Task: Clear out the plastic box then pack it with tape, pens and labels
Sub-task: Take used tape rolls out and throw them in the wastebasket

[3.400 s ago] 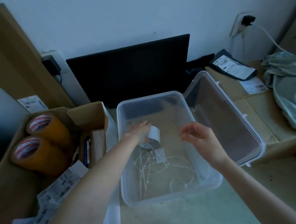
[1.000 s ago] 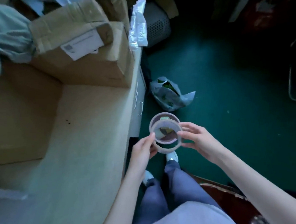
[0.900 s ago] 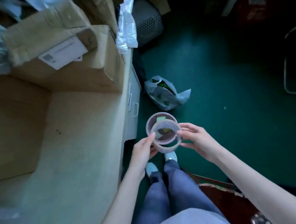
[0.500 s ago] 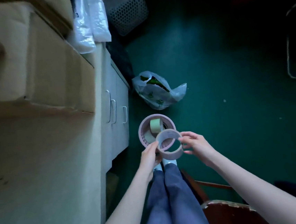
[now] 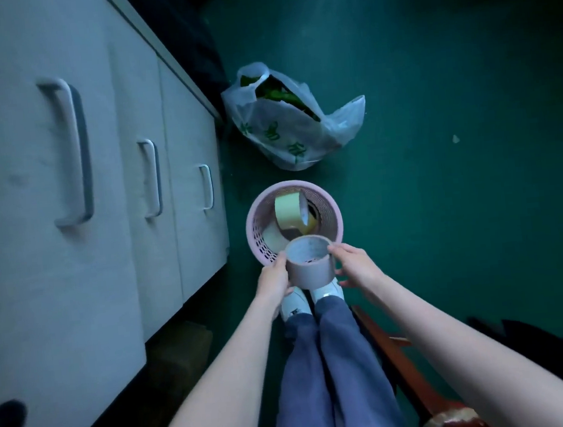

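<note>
Single head view, steeply down at floor [image 5: 443,197]; dim, perhaps near-vertical.

Pink basket [image 5: 257,229] mouth open above, partly filled by a tape roll [image 5: 290,209]; drawer unit [image 5: 151,232] close left (plastic bag [image 5: 286,133] beyond).

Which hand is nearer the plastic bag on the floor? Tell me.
Right. The right hand holds the tape roll on the side below the plastic bag; the left hand grips the roll's other side, nearer the drawers.
</note>
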### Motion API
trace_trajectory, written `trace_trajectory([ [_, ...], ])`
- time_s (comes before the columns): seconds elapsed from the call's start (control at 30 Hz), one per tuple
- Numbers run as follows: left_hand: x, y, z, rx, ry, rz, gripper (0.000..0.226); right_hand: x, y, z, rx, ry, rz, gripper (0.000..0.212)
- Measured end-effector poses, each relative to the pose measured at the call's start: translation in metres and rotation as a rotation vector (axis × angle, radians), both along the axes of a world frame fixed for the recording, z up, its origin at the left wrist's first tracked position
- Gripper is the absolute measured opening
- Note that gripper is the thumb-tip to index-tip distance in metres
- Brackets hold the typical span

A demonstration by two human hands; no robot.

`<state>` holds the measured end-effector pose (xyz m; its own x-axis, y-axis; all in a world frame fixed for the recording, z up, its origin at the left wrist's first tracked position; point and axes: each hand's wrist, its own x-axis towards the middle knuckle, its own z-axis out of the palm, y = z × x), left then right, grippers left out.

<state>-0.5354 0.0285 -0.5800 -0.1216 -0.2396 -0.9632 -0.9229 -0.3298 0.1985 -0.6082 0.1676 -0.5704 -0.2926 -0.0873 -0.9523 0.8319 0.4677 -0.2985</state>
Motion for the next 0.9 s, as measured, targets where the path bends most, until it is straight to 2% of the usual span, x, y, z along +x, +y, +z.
trace_trajectory([
  [0.13,0.008,0.005,-0.008,0.01,-0.003,-0.058,0.04,0.004,0.004,-0.012,0.015,0.033,0.044,0.023],
  [0.27,0.013,0.007,0.006,-0.067,0.039,-0.178,0.021,0.005,0.007,0.001,0.087,0.181,0.14,0.029],
  [0.43,0.017,0.005,0.046,-0.136,0.099,-0.087,0.027,-0.001,0.005,0.046,0.099,0.232,0.127,0.018],
  [0.53,0.014,0.005,0.099,-0.123,0.129,0.051,0.023,-0.005,0.005,0.093,0.028,0.249,0.02,0.018],
  [0.7,0.013,0.015,0.207,-0.099,0.28,0.229,0.023,0.004,0.011,0.197,-0.076,0.286,-0.064,0.019],
  [0.9,0.035,0.029,0.319,-0.186,0.442,0.245,0.028,0.032,0.021,0.308,-0.169,0.327,-0.086,0.019],
])
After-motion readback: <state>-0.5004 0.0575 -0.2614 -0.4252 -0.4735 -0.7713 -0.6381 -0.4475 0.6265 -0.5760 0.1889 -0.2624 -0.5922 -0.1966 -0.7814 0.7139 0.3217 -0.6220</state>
